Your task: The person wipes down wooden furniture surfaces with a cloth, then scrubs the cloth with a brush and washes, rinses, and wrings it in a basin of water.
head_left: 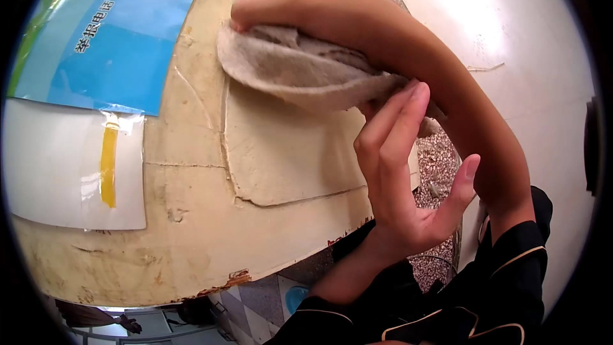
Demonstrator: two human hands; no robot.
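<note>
A grey, felt-like cloth (306,75) is folded over on itself above a worn cream-painted surface (287,153). My right hand (300,0) grips the cloth's upper end, its fingers curled round the edge and partly hidden. My left hand (408,172) is raised below the cloth's right end, fingers stretched up side by side and thumb apart. Its fingertips lie close to the cloth's end and my right forearm; whether they touch either I cannot tell.
A blue printed sheet (121,45) and a white sheet with a yellow strip (108,166) lie at the left. The cream surface has a chipped, rusty front edge (236,279). Speckled terrazzo (437,172) and pale floor (549,121) show at the right.
</note>
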